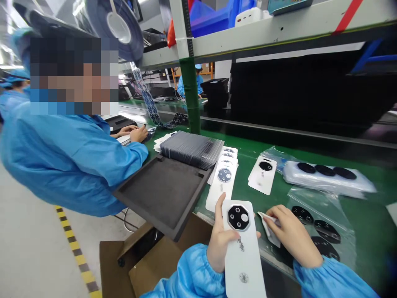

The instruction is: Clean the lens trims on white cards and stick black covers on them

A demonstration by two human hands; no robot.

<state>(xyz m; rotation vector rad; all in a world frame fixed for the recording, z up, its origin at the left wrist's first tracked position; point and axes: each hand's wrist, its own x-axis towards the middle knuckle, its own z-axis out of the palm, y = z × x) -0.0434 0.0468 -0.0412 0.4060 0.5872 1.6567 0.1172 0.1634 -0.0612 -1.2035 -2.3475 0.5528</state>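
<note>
My left hand (218, 246) is closed around a white phone back cover (245, 265), thumb on its face. A black camera plate with several round lens openings sits near the cover's top end. To the right, my right hand (293, 234) pinches a folded white wipe (270, 232) by the bench edge; whether it is cloth or paper I cannot tell. Beyond my left hand lies a fanned stack of white back covers (221, 188). More white covers (262, 182) lie farther right. A clear plastic bag (344, 225) with black camera plates lies beside my right hand.
A black tray (161, 194) overhangs the bench edge at left, with a row of thin grey sheets (190, 147) behind it. A co-worker in blue (62, 153) sits left. Wrapped black discs (325, 170) lie back right. A green-wrapped post (190, 95) supports the shelf; a cardboard box (114, 269) stands below.
</note>
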